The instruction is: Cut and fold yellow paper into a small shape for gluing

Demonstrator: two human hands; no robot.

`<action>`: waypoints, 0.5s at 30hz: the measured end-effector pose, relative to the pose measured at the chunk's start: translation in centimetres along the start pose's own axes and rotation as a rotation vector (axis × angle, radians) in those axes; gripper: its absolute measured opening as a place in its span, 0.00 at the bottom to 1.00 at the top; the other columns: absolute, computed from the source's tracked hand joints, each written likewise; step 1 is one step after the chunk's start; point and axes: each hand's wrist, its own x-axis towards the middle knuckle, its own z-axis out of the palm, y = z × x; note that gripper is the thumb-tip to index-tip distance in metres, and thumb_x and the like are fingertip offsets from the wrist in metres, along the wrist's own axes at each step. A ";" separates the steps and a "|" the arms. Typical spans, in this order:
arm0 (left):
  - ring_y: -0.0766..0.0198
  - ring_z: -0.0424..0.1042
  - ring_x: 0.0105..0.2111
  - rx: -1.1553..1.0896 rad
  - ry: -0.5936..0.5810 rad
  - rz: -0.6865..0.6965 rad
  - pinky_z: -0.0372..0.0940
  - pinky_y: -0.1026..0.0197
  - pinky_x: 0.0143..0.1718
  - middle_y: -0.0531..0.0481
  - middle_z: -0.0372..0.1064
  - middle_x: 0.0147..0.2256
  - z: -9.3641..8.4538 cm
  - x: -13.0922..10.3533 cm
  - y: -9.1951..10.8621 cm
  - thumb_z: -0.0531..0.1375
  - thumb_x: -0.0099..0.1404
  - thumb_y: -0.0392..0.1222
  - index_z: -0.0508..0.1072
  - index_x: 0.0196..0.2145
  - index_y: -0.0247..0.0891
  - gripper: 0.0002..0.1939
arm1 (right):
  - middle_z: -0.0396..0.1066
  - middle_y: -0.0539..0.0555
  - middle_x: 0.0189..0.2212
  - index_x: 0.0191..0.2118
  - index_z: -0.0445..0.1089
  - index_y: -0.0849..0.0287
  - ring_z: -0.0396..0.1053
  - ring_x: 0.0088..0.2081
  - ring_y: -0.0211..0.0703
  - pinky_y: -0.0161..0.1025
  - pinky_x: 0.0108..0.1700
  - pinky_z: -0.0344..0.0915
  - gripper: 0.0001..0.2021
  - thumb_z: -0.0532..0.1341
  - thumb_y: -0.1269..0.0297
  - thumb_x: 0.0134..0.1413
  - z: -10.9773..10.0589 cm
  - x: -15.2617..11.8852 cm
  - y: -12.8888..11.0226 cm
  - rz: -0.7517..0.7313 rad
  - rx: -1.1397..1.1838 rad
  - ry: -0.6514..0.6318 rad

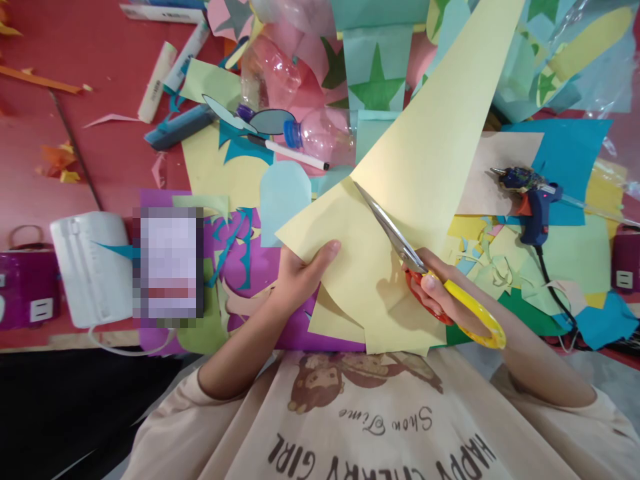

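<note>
A large sheet of pale yellow paper rises in front of me, with a cut running into it from the near side. My left hand grips the sheet at its left part, thumb on top and the other fingers hidden underneath. In my right hand is a pair of scissors with one red and one yellow handle. Their blades look nearly closed, and the tips lie at the paper's cut edge. Under the sheet lie more yellow paper and purple paper.
On the right rests a blue glue gun with a black cord, near paper scraps. Ahead lie a clear plastic bottle, a marker and star-decorated paper. A white power bank-like box and a blurred-out phone-like device are left.
</note>
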 end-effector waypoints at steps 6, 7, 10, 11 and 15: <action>0.51 0.79 0.41 -0.008 -0.037 0.024 0.78 0.56 0.38 0.45 0.79 0.38 -0.1 -0.1 -0.2 0.64 0.60 0.52 0.77 0.39 0.40 0.14 | 0.51 0.43 0.21 0.41 0.57 0.56 0.49 0.19 0.30 0.31 0.19 0.49 0.26 0.46 0.35 0.59 0.1 0.1 -0.2 0.030 -0.011 -0.001; 0.52 0.79 0.41 -0.008 -0.045 0.032 0.78 0.56 0.38 0.45 0.79 0.37 -0.1 -0.1 -0.2 0.63 0.61 0.52 0.77 0.40 0.40 0.15 | 0.51 0.43 0.20 0.40 0.56 0.55 0.49 0.19 0.30 0.31 0.19 0.49 0.25 0.46 0.35 0.59 0.1 0.1 -0.2 0.034 -0.010 0.002; 0.52 0.79 0.42 -0.003 -0.056 0.052 0.78 0.56 0.40 0.46 0.79 0.36 0.0 0.0 -0.3 0.63 0.61 0.51 0.74 0.46 0.40 0.18 | 0.51 0.43 0.20 0.39 0.56 0.55 0.49 0.19 0.30 0.31 0.19 0.48 0.25 0.46 0.36 0.59 0.1 0.0 -0.1 0.034 -0.012 -0.002; 0.52 0.79 0.42 0.001 -0.056 0.057 0.78 0.56 0.40 0.46 0.79 0.36 0.0 0.0 -0.3 0.63 0.61 0.51 0.74 0.47 0.39 0.19 | 0.51 0.43 0.20 0.39 0.56 0.55 0.49 0.19 0.30 0.31 0.19 0.48 0.25 0.46 0.36 0.59 0.1 0.0 -0.1 0.031 -0.017 -0.001; 0.52 0.79 0.42 -0.004 -0.057 0.079 0.78 0.56 0.39 0.45 0.79 0.36 0.0 0.1 -0.4 0.63 0.61 0.51 0.72 0.49 0.39 0.21 | 0.51 0.42 0.20 0.39 0.56 0.55 0.49 0.18 0.30 0.31 0.18 0.47 0.24 0.46 0.36 0.60 0.3 0.1 0.1 0.026 -0.028 0.025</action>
